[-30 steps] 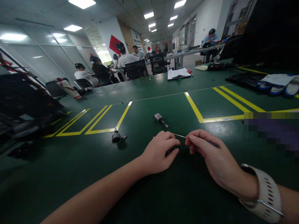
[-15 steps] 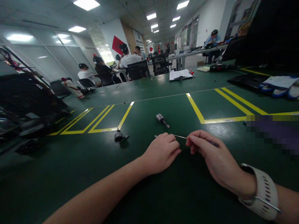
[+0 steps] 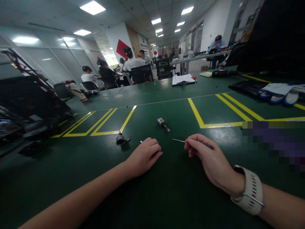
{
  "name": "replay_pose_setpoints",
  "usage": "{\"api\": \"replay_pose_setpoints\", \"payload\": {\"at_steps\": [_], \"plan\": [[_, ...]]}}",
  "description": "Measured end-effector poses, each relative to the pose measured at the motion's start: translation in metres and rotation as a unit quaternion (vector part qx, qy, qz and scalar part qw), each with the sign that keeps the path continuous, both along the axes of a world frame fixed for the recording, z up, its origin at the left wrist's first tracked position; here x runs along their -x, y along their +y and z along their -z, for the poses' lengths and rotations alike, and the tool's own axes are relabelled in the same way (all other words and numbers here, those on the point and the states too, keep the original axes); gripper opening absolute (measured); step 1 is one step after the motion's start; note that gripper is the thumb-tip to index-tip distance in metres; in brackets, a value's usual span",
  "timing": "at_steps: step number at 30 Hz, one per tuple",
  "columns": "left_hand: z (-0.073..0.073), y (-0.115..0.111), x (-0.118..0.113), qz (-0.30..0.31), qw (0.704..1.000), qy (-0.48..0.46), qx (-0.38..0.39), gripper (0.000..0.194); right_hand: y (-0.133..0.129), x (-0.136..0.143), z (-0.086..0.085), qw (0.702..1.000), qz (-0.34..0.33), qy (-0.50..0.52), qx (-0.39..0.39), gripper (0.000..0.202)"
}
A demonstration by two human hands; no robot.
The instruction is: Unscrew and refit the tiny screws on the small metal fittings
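Observation:
My right hand (image 3: pixel 202 151) grips a thin screwdriver (image 3: pixel 178 140), its bare metal shaft pointing left and a bit of dark purplish handle showing behind the fingers. My left hand (image 3: pixel 144 157) rests low over the table with fingers curled. A small shiny metal end (image 3: pixel 141 142) pokes out past its knuckles; the rest of that piece is hidden. Beyond the hands lies a silver cylindrical metal part with a narrow shaft (image 3: pixel 163 124). Left of my left hand sits a dark cup-shaped metal part (image 3: pixel 120 139), with small metal bits (image 3: pixel 128 140) beside it.
Yellow tape (image 3: pixel 196 111) marks boxes on the green table (image 3: pixel 152 105). A clipboard with paper (image 3: pixel 183 79) lies at the back, a power tool (image 3: pixel 225 73) to its right. Gloves (image 3: pixel 277 90) lie on a black object at right. Several people sit at desks farther off.
My left hand has moved left, away from the screwdriver tip, taking the small metal piece along. The screwdriver's shaft now shows in full, and the view has shifted slightly.

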State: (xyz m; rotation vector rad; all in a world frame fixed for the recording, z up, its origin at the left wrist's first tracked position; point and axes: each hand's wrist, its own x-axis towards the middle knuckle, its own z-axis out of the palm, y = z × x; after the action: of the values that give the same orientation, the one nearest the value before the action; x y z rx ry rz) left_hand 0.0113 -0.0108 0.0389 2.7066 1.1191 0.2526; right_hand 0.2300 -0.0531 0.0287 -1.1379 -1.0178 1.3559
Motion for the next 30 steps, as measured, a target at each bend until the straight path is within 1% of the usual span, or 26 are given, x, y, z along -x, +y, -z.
{"api": "replay_pose_setpoints", "payload": {"at_steps": [2, 4, 8, 11, 13, 16, 20, 23, 25, 27, 29, 30], "plan": [[-0.001, -0.007, 0.018, -0.025, 1.0, -0.007, 0.016, 0.015, -0.001, -0.001, -0.002, 1.0, -0.002, -0.001, 0.004, 0.017], [-0.001, -0.014, 0.038, -0.05, 0.999, -0.01, 0.014, 0.016, -0.002, -0.001, -0.003, 1.0, 0.0, -0.002, 0.002, 0.017], [-0.002, -0.025, 0.073, -0.1, 0.995, 0.0, -0.02, 0.017, -0.003, 0.0, -0.004, 1.0, -0.003, -0.005, 0.004, 0.017], [-0.001, -0.028, 0.091, -0.128, 0.991, 0.009, -0.047, 0.018, -0.005, 0.002, -0.005, 1.0, -0.005, -0.009, 0.001, 0.017], [-0.001, -0.029, 0.098, -0.143, 0.987, 0.008, -0.067, 0.018, -0.005, 0.003, -0.005, 1.0, -0.002, -0.012, -0.003, 0.017], [0.0, -0.029, 0.101, -0.15, 0.985, 0.002, -0.085, 0.018, -0.006, 0.004, -0.004, 1.0, 0.002, -0.011, -0.007, 0.017], [0.001, -0.031, 0.099, -0.163, 0.983, -0.003, -0.089, 0.018, -0.006, 0.003, -0.004, 1.0, -0.006, -0.008, -0.003, 0.017], [0.003, -0.033, 0.099, -0.172, 0.98, 0.007, -0.098, 0.022, -0.006, 0.002, -0.004, 1.0, -0.005, -0.006, -0.003, 0.017], [0.003, -0.037, 0.099, -0.18, 0.974, 0.008, -0.138, 0.025, -0.006, 0.001, -0.004, 1.0, -0.004, -0.004, -0.007, 0.017], [0.002, -0.041, 0.095, -0.187, 0.961, -0.005, -0.203, 0.026, -0.006, 0.001, -0.004, 1.0, -0.004, -0.005, -0.011, 0.017], [-0.002, -0.045, 0.084, -0.174, 0.952, -0.021, -0.249, 0.025, -0.007, 0.0, -0.004, 1.0, -0.004, -0.008, -0.014, 0.017], [-0.005, -0.045, 0.076, -0.161, 0.953, -0.025, -0.257, 0.024, -0.007, 0.0, -0.004, 1.0, -0.005, -0.009, -0.016, 0.017]]}}
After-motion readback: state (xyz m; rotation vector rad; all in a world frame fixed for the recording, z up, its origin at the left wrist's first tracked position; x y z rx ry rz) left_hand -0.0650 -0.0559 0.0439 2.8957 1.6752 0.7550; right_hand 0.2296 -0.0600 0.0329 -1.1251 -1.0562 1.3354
